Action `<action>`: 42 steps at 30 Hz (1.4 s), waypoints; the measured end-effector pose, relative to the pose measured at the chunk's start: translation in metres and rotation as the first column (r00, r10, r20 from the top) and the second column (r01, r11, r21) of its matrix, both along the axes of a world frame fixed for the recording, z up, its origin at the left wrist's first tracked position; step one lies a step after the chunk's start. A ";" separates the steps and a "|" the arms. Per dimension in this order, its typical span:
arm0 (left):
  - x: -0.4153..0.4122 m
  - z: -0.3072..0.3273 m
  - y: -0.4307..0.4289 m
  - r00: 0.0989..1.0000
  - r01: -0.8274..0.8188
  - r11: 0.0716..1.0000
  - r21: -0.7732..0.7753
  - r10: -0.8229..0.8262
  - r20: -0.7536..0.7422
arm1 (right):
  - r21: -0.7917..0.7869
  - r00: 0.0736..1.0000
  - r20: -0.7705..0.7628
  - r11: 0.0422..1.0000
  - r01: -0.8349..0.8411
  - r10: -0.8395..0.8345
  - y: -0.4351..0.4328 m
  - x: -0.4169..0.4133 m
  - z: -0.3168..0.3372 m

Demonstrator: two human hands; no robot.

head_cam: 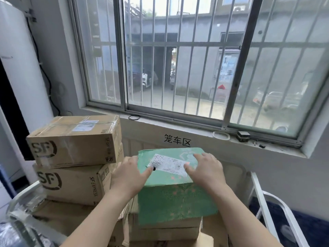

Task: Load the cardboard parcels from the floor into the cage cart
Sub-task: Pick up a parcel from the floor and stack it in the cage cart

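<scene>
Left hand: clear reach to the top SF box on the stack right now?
Probably yes. The left hand rests open on the green parcel, holding nothing, and the top SF box sits beside it with nothing between.

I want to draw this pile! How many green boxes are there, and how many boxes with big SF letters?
Green box: 1
SF boxes: 2, the upper SF box and the lower SF box
Total: 3
Plain brown boxes underneath are too hidden to count.
</scene>
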State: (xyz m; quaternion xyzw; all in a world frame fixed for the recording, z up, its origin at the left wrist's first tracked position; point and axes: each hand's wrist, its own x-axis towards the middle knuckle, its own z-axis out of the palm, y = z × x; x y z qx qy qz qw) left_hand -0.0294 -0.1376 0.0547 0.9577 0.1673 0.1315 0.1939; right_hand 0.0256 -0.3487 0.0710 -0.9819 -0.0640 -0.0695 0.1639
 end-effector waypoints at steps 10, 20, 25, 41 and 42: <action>-0.027 0.002 0.026 0.969 0.218 0.970 -0.106 -0.202 0.145 | 0.082 0.997 0.051 0.995 0.050 -0.054 0.018 -0.050 -0.008; -0.040 0.000 0.018 0.946 0.287 0.950 -0.120 -0.262 0.189 | 0.109 0.994 0.095 0.993 0.042 -0.053 0.010 -0.074 -0.014; -0.046 -0.001 0.004 0.953 0.269 0.957 -0.111 -0.248 0.176 | 0.128 0.992 0.112 0.991 0.046 -0.060 -0.005 -0.075 -0.010; -0.058 -0.011 0.129 0.945 -0.132 0.967 -0.220 0.190 0.266 | 0.135 0.941 0.194 0.943 -0.305 0.277 0.136 -0.032 0.018; -0.057 -0.011 0.146 0.940 -0.158 0.961 -0.226 0.217 0.265 | 0.128 0.933 0.203 0.937 -0.325 0.296 0.155 -0.029 0.020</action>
